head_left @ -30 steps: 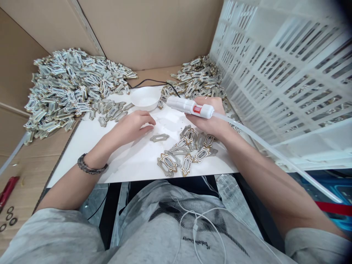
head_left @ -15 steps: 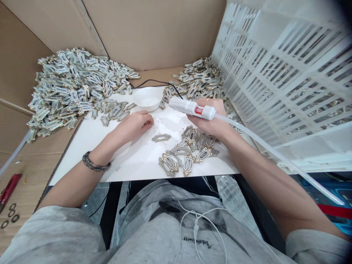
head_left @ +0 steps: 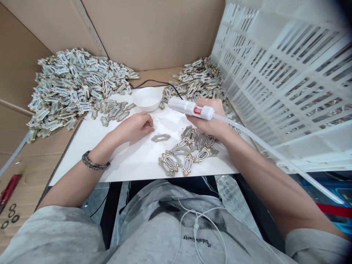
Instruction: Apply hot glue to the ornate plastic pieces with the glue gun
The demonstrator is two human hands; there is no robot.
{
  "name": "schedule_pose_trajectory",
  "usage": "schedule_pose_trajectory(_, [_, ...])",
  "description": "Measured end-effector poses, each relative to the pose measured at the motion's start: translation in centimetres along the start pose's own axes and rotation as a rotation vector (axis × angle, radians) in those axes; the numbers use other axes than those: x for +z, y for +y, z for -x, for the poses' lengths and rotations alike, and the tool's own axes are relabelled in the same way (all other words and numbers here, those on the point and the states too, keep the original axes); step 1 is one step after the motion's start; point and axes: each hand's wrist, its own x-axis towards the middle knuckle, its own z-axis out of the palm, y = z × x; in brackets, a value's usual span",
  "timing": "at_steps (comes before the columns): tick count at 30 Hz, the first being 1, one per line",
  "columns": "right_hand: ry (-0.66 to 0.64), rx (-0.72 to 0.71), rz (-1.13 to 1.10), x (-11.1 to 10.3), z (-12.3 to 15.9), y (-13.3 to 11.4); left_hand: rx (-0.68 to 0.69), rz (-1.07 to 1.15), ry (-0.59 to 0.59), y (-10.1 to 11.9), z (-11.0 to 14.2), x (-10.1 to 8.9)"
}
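Ornamental plates at several places on and around the white surface (head_left: 79, 150): a large heap (head_left: 68, 82) at far left and a smaller heap (head_left: 200, 79) beyond the right hand (head_left: 211, 125); a loose cluster (head_left: 188, 161) nearer, patterned and plain faces mixed; one lone plate (head_left: 155, 139), plain side up, by the left hand (head_left: 132, 126), its fingers curled, any pinch impossible to tell; right fingers wrapped round a white tool (head_left: 181, 106); which plates are finished cannot be told.

1 head-worn view, facing forward and down, close over the white tabletop (head_left: 126, 165)
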Motion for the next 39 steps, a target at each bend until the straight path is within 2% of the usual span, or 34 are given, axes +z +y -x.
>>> schedule_pose_trajectory(8, [0.003,-0.007,0.016,-0.1,0.0,-0.1,-0.048,-0.026,0.112,0.2,0.0,-0.1])
schedule_pose_trajectory(15, [-0.014,0.003,0.034,-0.4,0.0,-0.3,-0.086,0.076,0.239,0.7,-0.2,-0.7])
schedule_pose_trajectory(17, [-0.012,0.006,0.038,-0.4,0.0,-0.2,-0.063,0.178,0.207,1.2,-0.1,-1.0])
schedule_pose_trajectory(20, [-0.014,0.007,0.043,-0.4,-0.1,-0.2,0.012,0.327,0.080,2.3,0.2,-1.3])
schedule_pose_trajectory(23, [-0.018,0.007,0.044,-0.3,-0.1,-0.2,0.048,0.386,-0.015,3.3,0.6,-1.1])
schedule_pose_trajectory(25, [-0.011,0.012,0.043,-0.3,-0.1,-0.2,0.058,0.381,-0.019,3.8,0.7,-0.8])
schedule_pose_trajectory(32, [-0.008,-0.009,0.056,-0.4,-0.1,-0.2,0.145,0.195,0.074,4.1,0.7,0.3])
schedule_pose_trajectory(39, [-0.021,-0.004,0.051,-0.3,-0.1,0.0,0.159,0.141,0.074,4.2,0.7,0.7])
